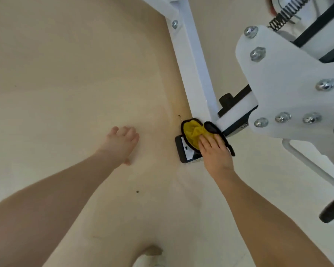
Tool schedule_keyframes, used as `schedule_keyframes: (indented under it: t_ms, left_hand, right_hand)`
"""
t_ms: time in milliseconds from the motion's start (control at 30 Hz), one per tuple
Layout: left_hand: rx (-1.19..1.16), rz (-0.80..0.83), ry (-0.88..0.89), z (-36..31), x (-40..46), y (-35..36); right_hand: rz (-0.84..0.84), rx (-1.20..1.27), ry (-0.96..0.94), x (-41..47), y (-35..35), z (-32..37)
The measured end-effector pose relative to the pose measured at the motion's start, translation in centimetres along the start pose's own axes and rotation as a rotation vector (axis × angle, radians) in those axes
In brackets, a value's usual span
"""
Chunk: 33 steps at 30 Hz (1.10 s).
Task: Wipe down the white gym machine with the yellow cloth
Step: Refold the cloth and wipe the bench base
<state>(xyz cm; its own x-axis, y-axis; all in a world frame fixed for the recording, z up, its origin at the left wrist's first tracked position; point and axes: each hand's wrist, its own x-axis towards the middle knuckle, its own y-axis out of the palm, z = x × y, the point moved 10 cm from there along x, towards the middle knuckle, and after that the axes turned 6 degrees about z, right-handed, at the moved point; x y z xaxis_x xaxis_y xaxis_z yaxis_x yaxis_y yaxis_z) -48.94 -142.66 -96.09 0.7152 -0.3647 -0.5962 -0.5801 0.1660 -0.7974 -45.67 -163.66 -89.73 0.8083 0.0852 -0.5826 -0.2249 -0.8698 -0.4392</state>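
Here, left to right: left hand (121, 140) hangs over the beige floor (66, 83), fingers loosely curled, holding nothing, well apart from the work. Right hand (215, 151) presses the bunched yellow cloth with black edging (191, 132) against the foot of the white gym machine's long metal beam (197, 74); fingers look fairly straight on the cloth. The beam's long axis runs up and away from that grip, so wiping likely follows it upward. Right hand is the nearer.
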Motion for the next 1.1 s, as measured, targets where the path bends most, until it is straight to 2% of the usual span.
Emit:
schedule_keyframes:
  t_ms: [100,233,433,633,733,833,867,933,1033,1100]
  left_hand:
    - [-0.030,-0.002,0.009,0.2,0.3,0.1]
    - [-0.057,-0.011,0.006,0.2,0.5,-0.1]
    - [-0.059,0.007,-0.001,0.3,0.4,0.4]
    - [-0.073,-0.009,0.006,0.3,0.5,0.4]
    - [-0.085,0.027,0.006,0.4,0.7,0.3]
    - [-0.151,0.101,-0.015,0.6,0.0,0.5]
    - [-0.177,0.125,-0.017,0.5,-0.7,0.8]
    - [-0.224,0.130,0.014,-0.4,-2.7,0.9]
    - [-0.350,-0.042,0.119,-1.6,-6.1,-1.8]
    - [-0.658,-0.196,0.225,-1.8,-8.8,-5.2]
  right_hand:
    - [-0.087,-0.101,-0.027,0.8,-0.7,-0.4]
    - [-0.177,0.022,0.185,1.4,-2.5,-2.9]
    - [0.040,0.592,0.070,2.7,1.4,3.4]
    - [0.024,0.571,0.049,2.4,1.9,3.0]
    - [0.018,0.818,0.129,2.4,1.0,2.3]
    - [0.146,1.079,0.089,0.2,0.3,1.9]
    - [0.135,1.176,0.069,-1.0,-0.3,2.0]
    - [0.009,1.340,0.052,-3.9,-3.0,2.0]
    - [-0.181,1.626,0.083,-8.6,-6.4,1.7]
    - [-0.160,1.914,0.023,-11.6,-8.1,2.5]
